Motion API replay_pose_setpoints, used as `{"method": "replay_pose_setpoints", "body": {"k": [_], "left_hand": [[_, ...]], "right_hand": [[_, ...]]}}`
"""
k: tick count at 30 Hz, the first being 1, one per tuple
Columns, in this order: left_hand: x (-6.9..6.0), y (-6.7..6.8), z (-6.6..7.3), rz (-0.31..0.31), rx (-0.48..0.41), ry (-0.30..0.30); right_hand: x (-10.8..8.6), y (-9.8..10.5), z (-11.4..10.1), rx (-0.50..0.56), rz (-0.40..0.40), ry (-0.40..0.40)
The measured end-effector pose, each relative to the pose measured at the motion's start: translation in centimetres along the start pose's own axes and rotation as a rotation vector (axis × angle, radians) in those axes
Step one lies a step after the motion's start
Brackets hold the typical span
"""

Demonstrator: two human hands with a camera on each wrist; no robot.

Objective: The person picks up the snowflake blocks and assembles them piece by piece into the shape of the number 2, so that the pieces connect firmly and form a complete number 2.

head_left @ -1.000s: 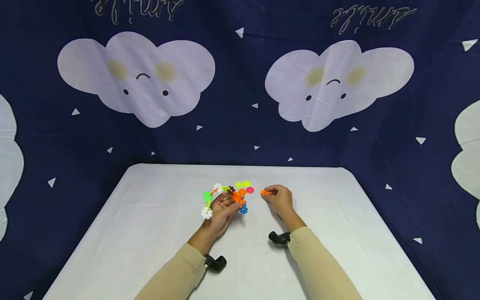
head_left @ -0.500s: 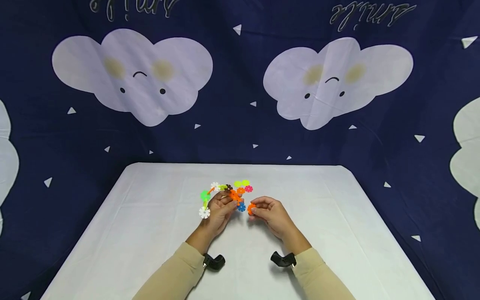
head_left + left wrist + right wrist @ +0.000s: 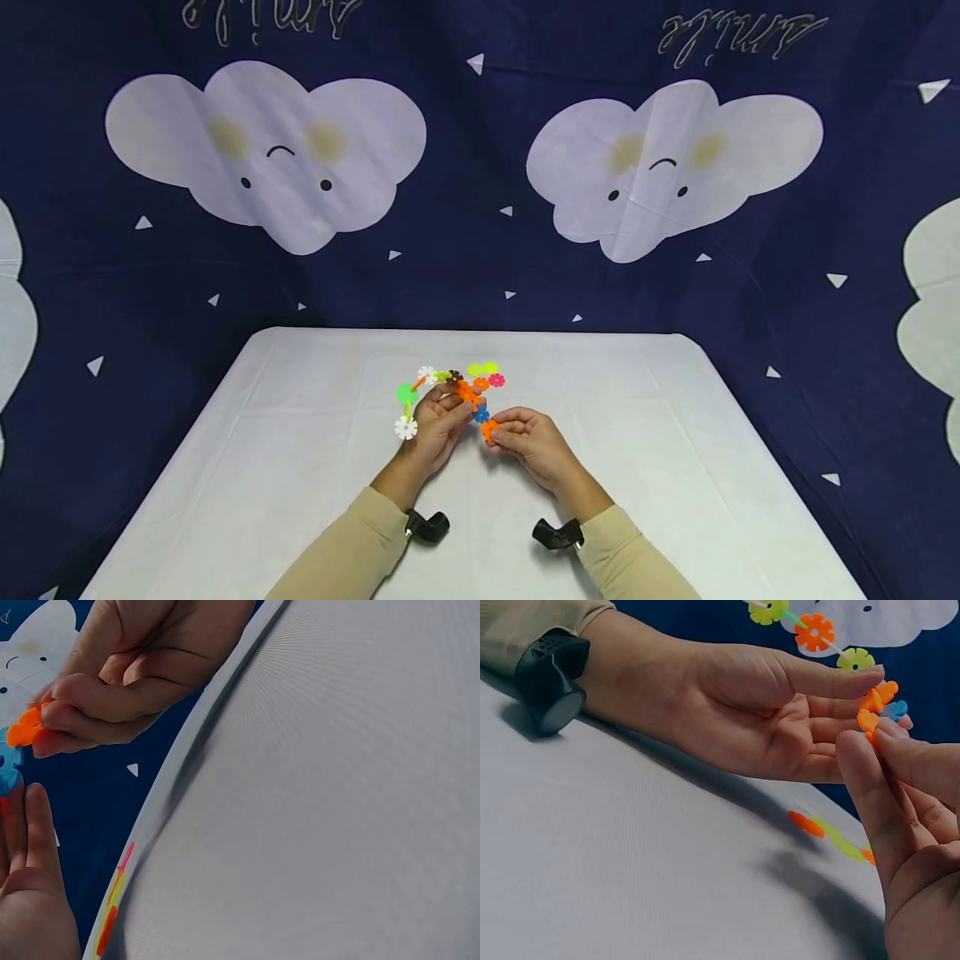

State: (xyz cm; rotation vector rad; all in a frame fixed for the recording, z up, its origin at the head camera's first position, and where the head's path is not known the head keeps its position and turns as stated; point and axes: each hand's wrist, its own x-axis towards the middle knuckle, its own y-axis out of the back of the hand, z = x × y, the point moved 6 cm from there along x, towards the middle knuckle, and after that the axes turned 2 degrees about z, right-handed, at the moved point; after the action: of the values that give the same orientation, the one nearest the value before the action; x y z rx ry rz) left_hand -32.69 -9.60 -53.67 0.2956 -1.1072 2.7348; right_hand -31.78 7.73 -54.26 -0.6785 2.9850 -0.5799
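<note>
My left hand (image 3: 437,427) holds up a chain of notched plastic snowflake discs, pinching it near an orange cluster (image 3: 468,393). One arm of the chain curves left past a green disc (image 3: 407,394) to a white disc (image 3: 406,427). A blue disc (image 3: 482,413) sticks out at the cluster's near side. Between thumb and fingers, my right hand (image 3: 534,446) pinches a separate-looking orange disc (image 3: 489,430). In the left wrist view this orange disc (image 3: 26,727) meets the blue disc (image 3: 9,760); whether their slots are joined I cannot tell.
Both hands are above a white-covered table (image 3: 300,500). Yellow, pink and orange discs (image 3: 483,371) lie beyond the left fingers; whether they join the chain is unclear. A dark blue cloud-print cloth (image 3: 480,167) hangs behind. Each wrist wears a black camera (image 3: 427,527).
My right hand has come left and nearer to me, bringing its orange disc from apart on the right up to the blue disc. The left hand and chain have barely shifted.
</note>
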Motion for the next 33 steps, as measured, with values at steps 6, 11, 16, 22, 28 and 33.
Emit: {"method": "replay_pose_setpoints", "body": {"k": [6,11,16,22,28,33], "left_hand": [[0.09,-0.11,-0.03,-0.038,0.000,0.000],[0.21,-0.17,0.11,-0.075,0.008,-0.019],[0.15,-0.36,0.26,-0.103,0.028,-0.023],[0.02,-0.53,0.37,-0.130,0.088,-0.016],[-0.02,-0.64,0.30,-0.139,0.134,0.016],[0.14,-0.46,0.26,-0.158,0.197,0.012]], "right_hand": [[-0.01,-0.23,0.19,0.046,0.015,-0.004],[-0.05,-0.25,0.26,0.069,0.038,0.012],[-0.19,-0.28,0.25,0.075,0.054,0.015],[-0.40,-0.35,0.15,0.064,0.073,0.013],[-0.53,-0.16,0.21,0.046,0.110,0.000],[-0.60,-0.31,0.08,0.052,0.105,0.012]]}}
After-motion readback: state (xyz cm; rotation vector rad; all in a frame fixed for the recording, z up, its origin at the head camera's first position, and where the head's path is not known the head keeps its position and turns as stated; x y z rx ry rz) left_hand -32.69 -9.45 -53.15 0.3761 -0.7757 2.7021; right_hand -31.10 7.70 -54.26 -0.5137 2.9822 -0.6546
